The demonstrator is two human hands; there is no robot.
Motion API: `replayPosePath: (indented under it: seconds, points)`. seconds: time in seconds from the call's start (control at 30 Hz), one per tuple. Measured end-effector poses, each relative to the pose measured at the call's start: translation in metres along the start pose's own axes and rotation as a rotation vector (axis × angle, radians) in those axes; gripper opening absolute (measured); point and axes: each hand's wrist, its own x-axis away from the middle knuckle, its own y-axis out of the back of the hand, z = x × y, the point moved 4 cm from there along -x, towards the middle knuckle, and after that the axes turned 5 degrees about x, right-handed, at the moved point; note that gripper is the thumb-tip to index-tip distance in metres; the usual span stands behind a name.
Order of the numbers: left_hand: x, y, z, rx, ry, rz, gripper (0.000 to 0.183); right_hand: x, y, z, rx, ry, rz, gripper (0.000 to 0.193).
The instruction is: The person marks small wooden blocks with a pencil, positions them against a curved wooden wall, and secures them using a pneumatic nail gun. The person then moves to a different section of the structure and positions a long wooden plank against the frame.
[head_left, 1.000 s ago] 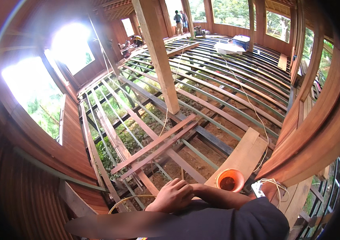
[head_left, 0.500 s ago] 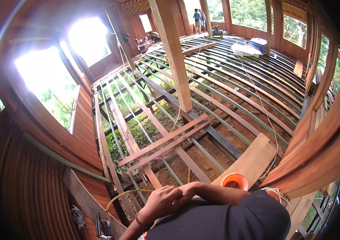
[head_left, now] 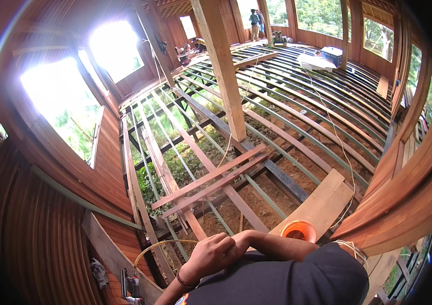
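My left hand [head_left: 212, 255], with a beaded bracelet at its wrist, is in front of my dark shirt, its fingers curled. It overlaps my right hand [head_left: 237, 245], which comes across from the right on a bent forearm and is mostly covered. Whatever the left fingers close around is hidden, and the right fingers cannot be made out. A yellowish hose [head_left: 161, 244] arcs from behind the left hand down to a nail gun [head_left: 132, 287] at the lower left. Whether a hand touches the hose is unclear.
Open floor joists [head_left: 272, 201] span bare soil and plants. Two loose planks [head_left: 211, 180] lie across them before a wooden post [head_left: 221, 76]. At right, an orange bucket [head_left: 298, 231] stands on wide boards [head_left: 322, 195]. A white cord [head_left: 335, 127] trails across joists; people [head_left: 255, 25] stand far back.
The view has shifted slightly, moving the room a little to the right in the picture. My hands stay together, the left fingers drawn in a bit more over the right hand.
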Motion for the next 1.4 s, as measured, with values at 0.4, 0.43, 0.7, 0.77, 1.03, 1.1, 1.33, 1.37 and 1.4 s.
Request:
replayPosePath:
  seconds: [0.4, 0.43, 0.7, 0.77, 1.03, 1.1, 1.33, 1.37, 1.4]
  points:
    - [-0.026, -0.005, -0.001, -0.031, -0.292, -0.033, 0.037, 0.012, -0.006, -0.001, -0.028, 0.013, 0.016, 0.055]
    - [-0.027, -0.006, 0.002, 0.0, -0.265, -0.043, 0.036, 0.012, -0.007, -0.001, -0.029, 0.014, 0.015, 0.055]
    - [-0.024, -0.011, 0.005, -0.05, -0.237, 0.026, 0.033, 0.013, -0.006, -0.002, -0.046, 0.03, 0.009, 0.057]
    - [-0.027, -0.009, -0.001, -0.037, -0.294, -0.043, 0.031, 0.014, -0.006, -0.002, -0.048, 0.034, 0.007, 0.057]
    - [-0.026, -0.024, 0.01, -0.096, -0.23, -0.013, 0.032, 0.015, -0.007, -0.002, -0.057, 0.048, 0.009, 0.059]
    - [-0.022, -0.025, 0.01, -0.071, -0.276, -0.093, 0.032, 0.015, -0.008, -0.002, -0.059, 0.052, 0.013, 0.059]
    - [-0.025, -0.03, 0.008, 0.038, -0.254, -0.228, 0.033, 0.015, -0.01, -0.004, -0.073, 0.062, 0.036, 0.061]
    - [-0.025, -0.03, 0.008, -0.004, -0.266, -0.24, 0.033, 0.015, -0.01, -0.004, -0.073, 0.061, 0.043, 0.061]
    - [-0.025, -0.03, 0.009, -0.037, -0.253, -0.222, 0.034, 0.015, -0.012, -0.004, -0.075, 0.061, 0.047, 0.061]
